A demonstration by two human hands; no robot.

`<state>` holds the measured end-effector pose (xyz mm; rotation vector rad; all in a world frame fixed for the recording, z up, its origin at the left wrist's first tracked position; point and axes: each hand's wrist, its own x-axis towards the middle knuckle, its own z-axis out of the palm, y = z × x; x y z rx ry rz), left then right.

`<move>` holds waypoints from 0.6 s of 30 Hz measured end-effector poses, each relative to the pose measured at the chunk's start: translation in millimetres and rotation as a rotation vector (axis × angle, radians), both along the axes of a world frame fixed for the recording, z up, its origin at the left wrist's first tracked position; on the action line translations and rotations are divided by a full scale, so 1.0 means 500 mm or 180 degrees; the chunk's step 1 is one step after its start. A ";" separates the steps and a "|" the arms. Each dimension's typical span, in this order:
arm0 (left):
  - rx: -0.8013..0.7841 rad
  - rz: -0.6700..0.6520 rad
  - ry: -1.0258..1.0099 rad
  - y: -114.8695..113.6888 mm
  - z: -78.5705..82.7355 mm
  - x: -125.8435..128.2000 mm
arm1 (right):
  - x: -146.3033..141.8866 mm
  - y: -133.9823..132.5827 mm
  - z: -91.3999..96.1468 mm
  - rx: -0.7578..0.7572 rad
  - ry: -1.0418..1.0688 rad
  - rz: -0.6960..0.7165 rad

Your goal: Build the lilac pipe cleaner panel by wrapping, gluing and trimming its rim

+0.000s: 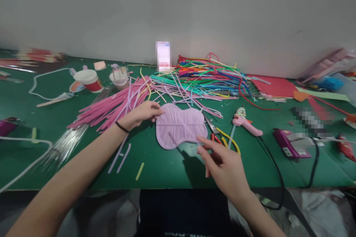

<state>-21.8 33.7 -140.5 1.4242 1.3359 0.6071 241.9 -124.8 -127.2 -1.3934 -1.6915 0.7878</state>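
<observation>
A lilac wing-shaped piece made of pipe cleaners (179,126) lies on the green table (164,166). My left hand (141,114) pinches its upper left edge with thumb and fingers. My right hand (221,164) hovers just off its lower right edge, fingers loosely spread and holding nothing; the fingertips are close to the piece but apart from it. A black band sits on my left wrist.
A heap of pink pipe cleaners (111,107) lies to the left, and a multicoloured heap (205,77) behind. Scissors (215,133) and a pink glue gun (244,122) with a black cord lie to the right. A red cup (90,80) stands at back left, red felt (274,86) at back right.
</observation>
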 end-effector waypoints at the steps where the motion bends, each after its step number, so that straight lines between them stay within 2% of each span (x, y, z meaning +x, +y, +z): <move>1: -0.0025 0.0146 -0.0091 -0.012 -0.004 -0.018 | -0.012 -0.002 -0.005 0.0291 -0.0240 0.0118; 4: -0.0136 0.0433 -0.0270 -0.045 -0.022 -0.061 | -0.048 0.001 -0.022 0.0985 -0.0803 0.0391; 8: -0.0279 0.0320 -0.0253 -0.067 -0.047 -0.087 | -0.070 0.012 -0.044 0.1070 -0.1073 0.0564; 10: 0.0031 0.0188 0.0090 -0.068 -0.052 -0.091 | -0.071 0.014 -0.048 0.1033 -0.1116 0.0598; 14: 0.1368 0.0342 0.0994 -0.068 -0.046 -0.092 | -0.080 0.011 -0.042 0.0916 -0.1100 0.0442; 16: 0.1600 0.0271 0.0972 -0.069 -0.040 -0.094 | -0.090 0.009 -0.040 0.0906 -0.1127 0.0396; 18: 0.1550 -0.0027 0.0761 -0.071 -0.035 -0.097 | -0.100 0.008 -0.041 0.0952 -0.1201 0.0392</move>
